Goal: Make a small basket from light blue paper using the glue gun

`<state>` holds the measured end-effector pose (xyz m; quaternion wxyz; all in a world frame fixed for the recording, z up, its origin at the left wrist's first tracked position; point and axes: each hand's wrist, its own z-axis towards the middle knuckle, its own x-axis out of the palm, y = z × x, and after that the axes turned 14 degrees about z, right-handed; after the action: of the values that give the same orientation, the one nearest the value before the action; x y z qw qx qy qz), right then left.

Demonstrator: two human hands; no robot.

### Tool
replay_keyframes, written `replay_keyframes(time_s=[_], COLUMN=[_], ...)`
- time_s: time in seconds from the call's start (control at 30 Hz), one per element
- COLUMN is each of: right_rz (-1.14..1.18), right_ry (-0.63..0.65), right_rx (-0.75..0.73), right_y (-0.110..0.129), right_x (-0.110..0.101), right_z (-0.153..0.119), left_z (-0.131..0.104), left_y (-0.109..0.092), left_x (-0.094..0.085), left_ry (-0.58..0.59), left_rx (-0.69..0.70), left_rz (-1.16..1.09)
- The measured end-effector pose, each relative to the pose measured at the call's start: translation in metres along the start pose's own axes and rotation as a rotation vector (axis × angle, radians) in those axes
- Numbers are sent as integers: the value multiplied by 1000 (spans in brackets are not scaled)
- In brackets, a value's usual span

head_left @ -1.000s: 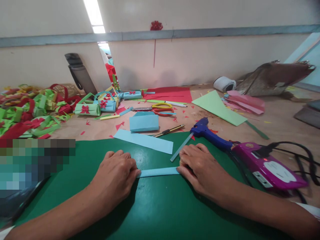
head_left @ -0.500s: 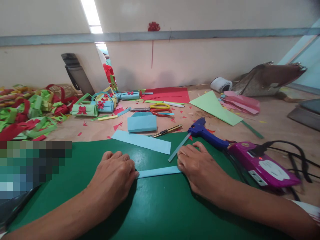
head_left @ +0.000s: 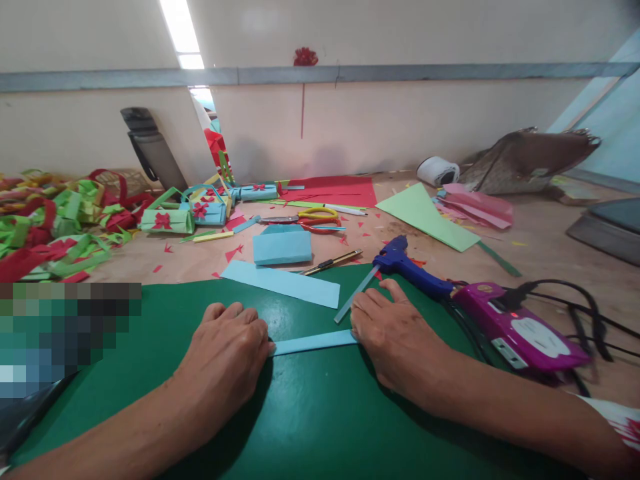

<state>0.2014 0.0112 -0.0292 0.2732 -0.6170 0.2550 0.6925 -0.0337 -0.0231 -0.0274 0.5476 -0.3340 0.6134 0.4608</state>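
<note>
Blue strip (head_left: 313,343) in left hand (head_left: 227,348) and right hand (head_left: 395,333), beyond, green paper bag (head_left: 181,220), contents unseen

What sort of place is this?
Probably a papercraft workspace, though whether home or workshop isn't clear: there's a light-blue paper strip, a hot-glue gun and small paper handbags with red bows.

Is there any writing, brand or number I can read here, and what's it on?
No words or numbers can be read.
Purple power box: white oval label and round gold sticker, too small and blurred to read.
Held blue paper strip: no visible writing.
</note>
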Motion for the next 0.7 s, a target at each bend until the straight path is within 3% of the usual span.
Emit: replay_keyframes(time_s=[0.13, 0.3, 0.53, 0.7], right_rz=[25, 217, 399, 471], right_ry=[16, -42, 45, 25], right_rx=[-2, 59, 139, 134], right_y=[-2, -5, -3, -6], right_x=[0, 0, -11, -10], right_z=[-1, -4, -5, -8], left_z=[-1, -2, -4, -6], left_y=[0, 1, 0, 0], left_x=[1, 4, 7, 10], left_ry=[-15, -48, -76, -117], left_rx=[-4, -4, -8, -13], left_rz=[6, -28, -57, -65])
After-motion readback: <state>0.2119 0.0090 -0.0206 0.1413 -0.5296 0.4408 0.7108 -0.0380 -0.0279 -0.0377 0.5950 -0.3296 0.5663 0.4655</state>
